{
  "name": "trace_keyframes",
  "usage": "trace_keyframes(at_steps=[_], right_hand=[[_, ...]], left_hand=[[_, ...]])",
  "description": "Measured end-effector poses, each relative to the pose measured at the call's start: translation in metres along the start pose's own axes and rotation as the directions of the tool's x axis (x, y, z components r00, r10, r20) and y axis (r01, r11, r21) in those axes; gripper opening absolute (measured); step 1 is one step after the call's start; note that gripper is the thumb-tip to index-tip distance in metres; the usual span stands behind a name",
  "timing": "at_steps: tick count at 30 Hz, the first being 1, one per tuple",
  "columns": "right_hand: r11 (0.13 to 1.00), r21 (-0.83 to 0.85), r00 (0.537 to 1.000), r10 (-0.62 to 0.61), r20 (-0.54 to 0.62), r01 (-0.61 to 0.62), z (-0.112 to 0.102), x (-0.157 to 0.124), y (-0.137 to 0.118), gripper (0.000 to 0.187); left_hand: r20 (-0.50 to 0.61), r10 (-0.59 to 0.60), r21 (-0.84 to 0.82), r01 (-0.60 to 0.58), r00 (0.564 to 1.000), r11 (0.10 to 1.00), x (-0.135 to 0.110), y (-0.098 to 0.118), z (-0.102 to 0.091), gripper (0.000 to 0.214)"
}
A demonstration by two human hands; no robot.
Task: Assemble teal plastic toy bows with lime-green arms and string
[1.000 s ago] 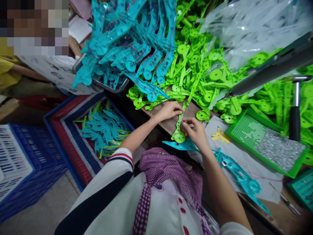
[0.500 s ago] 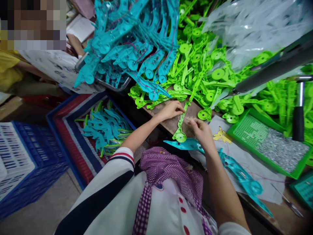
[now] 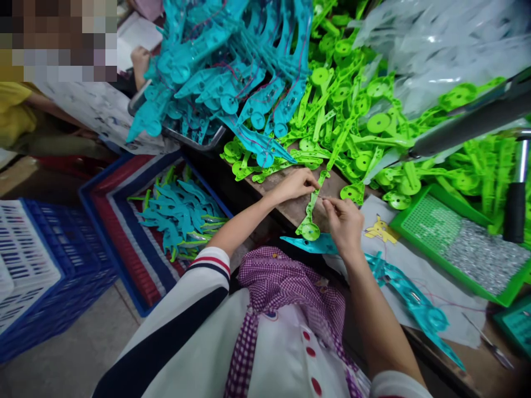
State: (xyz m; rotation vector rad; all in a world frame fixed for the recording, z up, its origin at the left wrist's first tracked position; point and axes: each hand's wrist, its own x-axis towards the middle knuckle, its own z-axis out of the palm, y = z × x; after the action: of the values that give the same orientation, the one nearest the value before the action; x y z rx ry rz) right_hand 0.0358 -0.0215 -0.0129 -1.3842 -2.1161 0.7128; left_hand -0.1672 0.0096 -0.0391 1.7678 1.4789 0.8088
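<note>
My left hand (image 3: pixel 293 186) is closed, its fingertips pinching the upper part of a long green plastic piece (image 3: pixel 312 209) with a round end. That round end (image 3: pixel 309 230) points down towards me at the table edge. My right hand (image 3: pixel 347 222) is just right of the piece, thumb and finger pressed together on what looks like a thin wire, very faint. Below my right wrist a turquoise plastic piece (image 3: pixel 415 301) with pink wire lies along the table edge, partly hidden by my forearm. White paper (image 3: pixel 375 251) with a yellow cartoon figure lies under it.
Green pieces (image 3: pixel 357 110) heap behind my hands, beside wired turquoise pieces (image 3: pixel 232 72) over a metal tray. At right are a green tray (image 3: pixel 452 215) of small silvery parts, a hammer (image 3: pixel 516 193) and a screwdriver (image 3: pixel 492 345). A lined crate (image 3: pixel 124 232) stands left; a co-worker sits beyond.
The whole view has shifted slightly. My hands stay close around the green piece, with the right fingers a little nearer to it.
</note>
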Motion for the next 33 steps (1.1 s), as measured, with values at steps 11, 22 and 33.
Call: trace_keyframes(at_steps=[11,22,33], right_hand=[[0.99,-0.006,0.888,0.128,0.441,-0.139,0.005,0.03,0.005,0.02],[0.967,-0.195,0.803,0.245,0.543,-0.163,0.01,0.051,0.001,0.019],[0.967,-0.239,0.763,0.216,0.609,-0.084,0.011,0.061,0.008,0.031]], left_hand=[[0.0,0.007,-0.007,-0.007,1.0,1.0,0.0,-0.002,0.001,0.021],[0.018,0.02,-0.005,-0.02,1.0,1.0,0.002,-0.004,0.003,0.022],[0.273,0.139,0.078,-0.166,0.952,0.983,-0.008,-0.004,-0.018,0.053]])
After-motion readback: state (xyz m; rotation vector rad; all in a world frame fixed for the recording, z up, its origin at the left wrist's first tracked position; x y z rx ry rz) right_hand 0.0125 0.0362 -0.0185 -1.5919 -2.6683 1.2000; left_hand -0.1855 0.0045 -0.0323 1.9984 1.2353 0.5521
